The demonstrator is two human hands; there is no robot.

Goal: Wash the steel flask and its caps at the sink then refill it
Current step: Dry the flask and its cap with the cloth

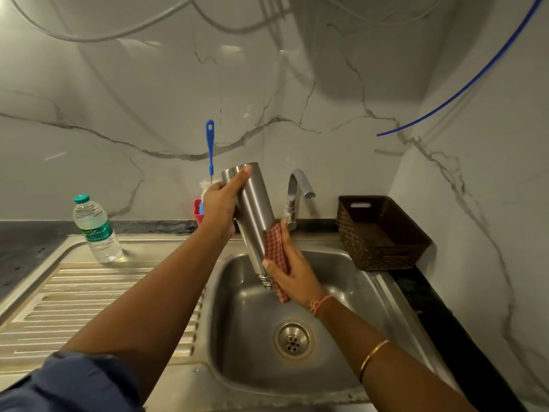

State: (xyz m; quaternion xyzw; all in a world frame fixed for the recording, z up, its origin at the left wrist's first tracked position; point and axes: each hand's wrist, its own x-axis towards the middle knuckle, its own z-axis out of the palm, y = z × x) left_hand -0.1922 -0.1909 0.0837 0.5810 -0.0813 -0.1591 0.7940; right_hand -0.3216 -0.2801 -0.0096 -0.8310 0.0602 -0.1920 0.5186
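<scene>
Over the back edge of the sink basin (pixel 237 322), the steel flask (pixel 255 221) is held in the air upside down and tilted. Its flat base is uppermost and leans to the left, and its neck points down into the basin. The body is a plain brushed-steel cylinder with a dull grey sheen and soft vertical highlights. It narrows at the lower end to a ringed, threaded neck with no cap on it.

The left hand (pixel 221 203) grips the base end, fingers wrapped behind the body and the thumb laid across the front just under the base rim. The right hand (pixel 292 272) holds a red checked cloth (pixel 274 248) against the flask's lower right side, with the thumb pointing up along the metal and the fingers curled round cloth and neck together. The two hands are apart, one at each end of the flask.

The drain (pixel 293 339) lies below in the basin floor, and the tap (pixel 297 191) stands at the sink's back edge, just behind the right hand. A clear water bottle (pixel 96 230) with a green cap stands at the back left corner of the ribbed draining board (pixel 89 307). A dark woven basket (pixel 383 233) sits on the counter beside the basin's back right corner. A blue-handled bottle brush (pixel 210 147) rises from a red holder (pixel 197 215) behind the left hand.
</scene>
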